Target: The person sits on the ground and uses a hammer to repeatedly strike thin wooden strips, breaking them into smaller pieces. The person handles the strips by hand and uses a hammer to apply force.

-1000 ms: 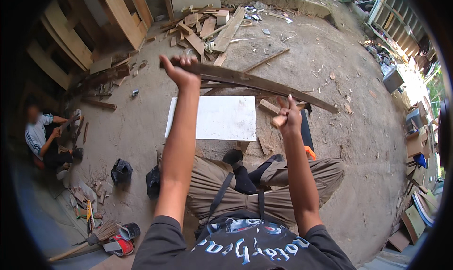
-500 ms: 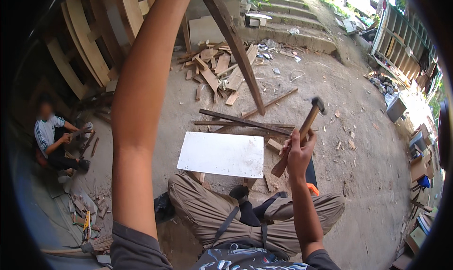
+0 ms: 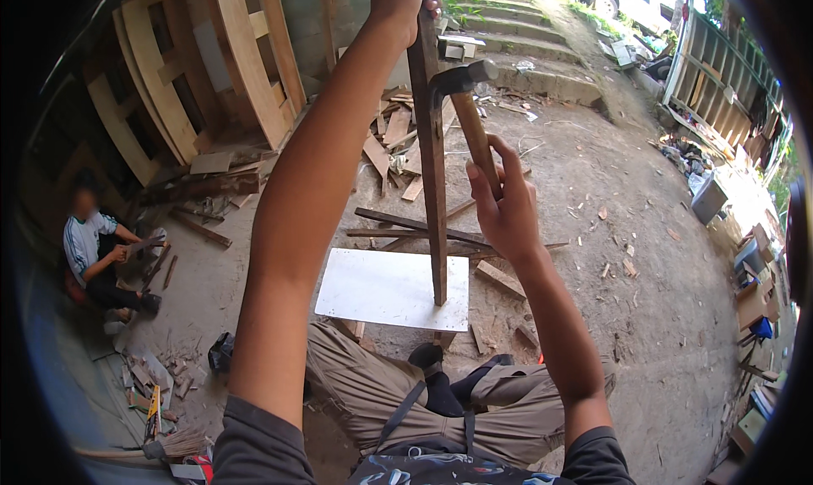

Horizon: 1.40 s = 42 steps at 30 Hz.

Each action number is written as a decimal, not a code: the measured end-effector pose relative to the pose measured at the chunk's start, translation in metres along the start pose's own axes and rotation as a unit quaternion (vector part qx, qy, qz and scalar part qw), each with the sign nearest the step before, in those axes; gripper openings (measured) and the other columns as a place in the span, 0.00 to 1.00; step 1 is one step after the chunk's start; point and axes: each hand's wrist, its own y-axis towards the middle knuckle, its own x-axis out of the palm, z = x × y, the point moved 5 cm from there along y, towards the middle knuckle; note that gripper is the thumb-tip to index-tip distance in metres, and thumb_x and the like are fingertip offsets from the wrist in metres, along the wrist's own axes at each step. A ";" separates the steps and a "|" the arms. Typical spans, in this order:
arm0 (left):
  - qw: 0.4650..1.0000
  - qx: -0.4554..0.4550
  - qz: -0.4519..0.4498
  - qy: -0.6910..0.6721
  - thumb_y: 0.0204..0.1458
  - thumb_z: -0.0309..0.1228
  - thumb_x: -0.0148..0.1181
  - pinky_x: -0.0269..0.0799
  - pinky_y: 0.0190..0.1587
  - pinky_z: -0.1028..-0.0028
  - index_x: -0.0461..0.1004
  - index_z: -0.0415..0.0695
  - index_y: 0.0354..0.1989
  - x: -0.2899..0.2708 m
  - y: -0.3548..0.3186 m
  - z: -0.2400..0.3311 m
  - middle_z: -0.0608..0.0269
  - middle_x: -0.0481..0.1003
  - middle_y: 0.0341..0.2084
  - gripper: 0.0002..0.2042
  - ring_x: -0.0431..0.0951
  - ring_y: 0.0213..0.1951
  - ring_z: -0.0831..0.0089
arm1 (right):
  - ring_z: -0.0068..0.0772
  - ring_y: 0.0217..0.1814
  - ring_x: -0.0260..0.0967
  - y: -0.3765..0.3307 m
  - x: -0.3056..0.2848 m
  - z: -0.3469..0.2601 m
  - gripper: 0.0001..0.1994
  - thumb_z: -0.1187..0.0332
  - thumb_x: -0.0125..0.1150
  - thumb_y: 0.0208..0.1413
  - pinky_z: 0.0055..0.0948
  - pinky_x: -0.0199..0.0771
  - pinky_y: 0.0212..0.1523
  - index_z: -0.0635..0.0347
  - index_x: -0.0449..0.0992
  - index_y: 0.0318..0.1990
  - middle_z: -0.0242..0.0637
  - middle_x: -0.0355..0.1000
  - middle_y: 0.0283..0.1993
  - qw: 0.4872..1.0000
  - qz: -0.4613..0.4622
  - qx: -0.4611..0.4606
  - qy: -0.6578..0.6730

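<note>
High in the view, my left hand [image 3: 402, 6] is wrapped round the upper part of a long dark wooden strip [image 3: 432, 171], held nearly upright. Its lower end appears to stand on a white rectangular board [image 3: 373, 286] in front of my folded legs. My right hand [image 3: 510, 205] grips a claw hammer [image 3: 472, 129] by its wooden handle. The hammer's dark head is raised beside the strip, its claw side overlapping the strip's edge; whether they touch I cannot tell. Several more dark strips [image 3: 385, 232] lie crossed on the ground just beyond the board.
Scrap wood [image 3: 394, 133] is heaped beyond the strips, before concrete steps [image 3: 517, 36]. At the left sits another person [image 3: 97, 243] holding a piece of wood. Wooden frames [image 3: 169, 70] lean behind that person. A broom [image 3: 174, 443] lies at lower left; boxes [image 3: 749, 299] line the right side.
The strip has swung from a slant to nearly upright, its lower end coming nearer, over the board. My right hand has raised the hammer leftward to the strip. My left arm has shifted right.
</note>
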 end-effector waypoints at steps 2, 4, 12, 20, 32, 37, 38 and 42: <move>1.000 0.002 -0.016 -0.008 0.57 0.71 0.39 0.58 0.16 0.76 0.66 0.49 0.25 0.001 0.003 -0.004 0.72 0.62 0.12 0.34 0.63 0.13 0.78 | 0.47 0.31 0.79 -0.001 0.003 0.010 0.22 0.67 0.57 0.66 0.39 0.73 0.31 0.58 0.60 0.64 0.51 0.77 0.31 1.000 -0.001 -0.005 -0.003; 0.999 0.004 -0.033 -0.010 0.58 0.71 0.39 0.58 0.17 0.76 0.67 0.49 0.26 0.003 0.006 -0.007 0.72 0.62 0.12 0.34 0.62 0.13 0.78 | 0.49 0.31 0.79 -0.001 0.005 0.019 0.23 0.68 0.57 0.65 0.39 0.74 0.31 0.58 0.59 0.65 0.52 0.76 0.31 1.000 0.002 0.009 -0.003; 0.997 0.024 -0.055 -0.052 0.59 0.69 0.41 0.59 0.18 0.78 0.66 0.46 0.29 0.001 0.002 -0.008 0.72 0.62 0.13 0.33 0.62 0.14 0.79 | 0.49 0.30 0.78 -0.018 0.029 0.055 0.24 0.71 0.55 0.65 0.40 0.74 0.32 0.62 0.57 0.66 0.53 0.75 0.33 0.999 0.004 -0.041 0.001; 0.994 0.049 -0.086 -0.056 0.61 0.67 0.41 0.59 0.19 0.79 0.65 0.47 0.31 0.015 -0.024 0.007 0.74 0.59 0.14 0.31 0.60 0.15 0.80 | 0.41 0.37 0.71 -0.037 0.077 0.088 0.11 0.65 0.48 0.69 0.39 0.70 0.41 0.63 0.62 0.49 0.46 0.70 0.38 0.990 0.130 -0.046 0.032; 0.995 0.055 -0.070 -0.049 0.63 0.66 0.38 0.59 0.20 0.77 0.65 0.47 0.29 0.017 -0.010 -0.010 0.74 0.59 0.14 0.31 0.60 0.15 0.80 | 0.44 0.28 0.77 -0.028 0.035 0.083 0.14 0.68 0.56 0.65 0.39 0.74 0.29 0.62 0.65 0.54 0.46 0.74 0.28 0.999 0.040 0.004 -0.019; 0.996 0.059 -0.060 -0.032 0.62 0.66 0.38 0.58 0.21 0.78 0.64 0.47 0.30 -0.003 -0.018 0.005 0.74 0.59 0.14 0.31 0.61 0.17 0.80 | 0.46 0.29 0.77 -0.014 -0.004 0.019 0.12 0.68 0.57 0.64 0.39 0.73 0.31 0.62 0.69 0.52 0.46 0.74 0.28 0.994 -0.083 0.003 -0.072; 0.996 0.057 -0.066 -0.037 0.62 0.66 0.38 0.58 0.22 0.78 0.64 0.47 0.30 -0.002 -0.015 0.002 0.74 0.59 0.14 0.31 0.61 0.17 0.80 | 0.46 0.28 0.76 -0.009 -0.010 0.014 0.12 0.68 0.57 0.64 0.39 0.73 0.31 0.62 0.69 0.51 0.46 0.74 0.28 0.990 -0.103 -0.002 -0.092; 0.991 0.080 -0.096 -0.043 0.62 0.66 0.38 0.59 0.22 0.78 0.64 0.47 0.31 0.004 -0.017 -0.002 0.73 0.60 0.15 0.31 0.61 0.17 0.80 | 0.47 0.25 0.73 -0.006 -0.015 0.017 0.10 0.68 0.57 0.65 0.40 0.70 0.30 0.63 0.69 0.49 0.45 0.72 0.27 0.985 -0.168 0.041 -0.030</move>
